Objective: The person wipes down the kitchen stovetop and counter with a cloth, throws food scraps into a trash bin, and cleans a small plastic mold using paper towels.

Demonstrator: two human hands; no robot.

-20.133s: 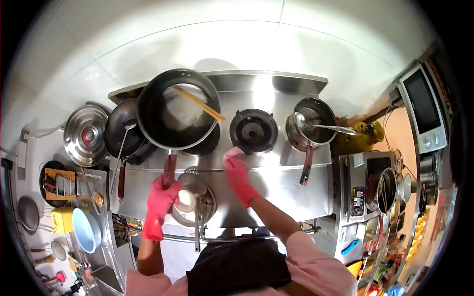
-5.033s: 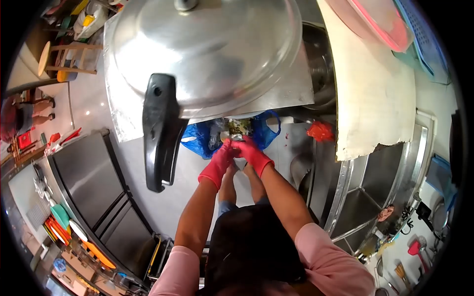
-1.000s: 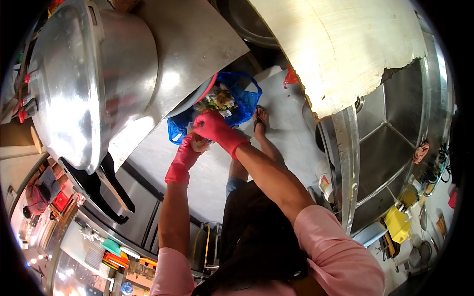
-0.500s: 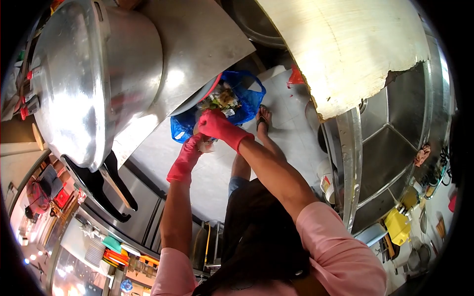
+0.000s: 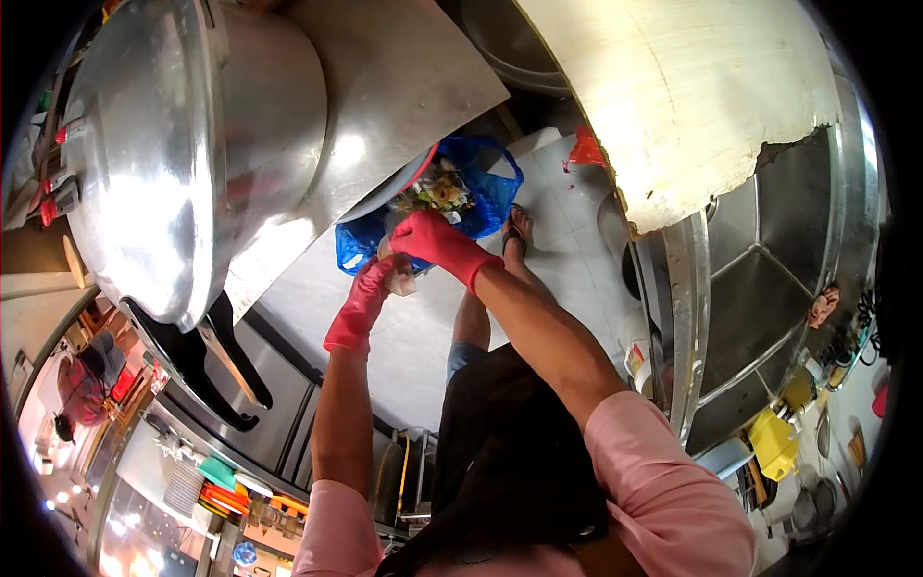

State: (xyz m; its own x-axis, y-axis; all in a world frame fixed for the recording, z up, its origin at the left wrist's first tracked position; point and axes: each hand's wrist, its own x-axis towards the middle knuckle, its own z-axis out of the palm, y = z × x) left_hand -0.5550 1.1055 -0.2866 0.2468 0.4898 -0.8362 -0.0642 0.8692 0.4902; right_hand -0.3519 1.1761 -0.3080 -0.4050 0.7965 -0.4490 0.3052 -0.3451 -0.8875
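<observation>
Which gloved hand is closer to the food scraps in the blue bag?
Right. The right hand is just below the food scraps in the picture; the left hand is lower and farther to the left.

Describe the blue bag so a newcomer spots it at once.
Find the big metal pot at upper left, then the metal table under it. Below that table's edge, just beyond the red-gloved right hand, is an open bag showing mixed scraps. It's blue; the smaller plastic piece to its right is red.

Metal table (image 5: 413,87) crowds blue bag (image 5: 492,197); bag top apparently open.
</observation>
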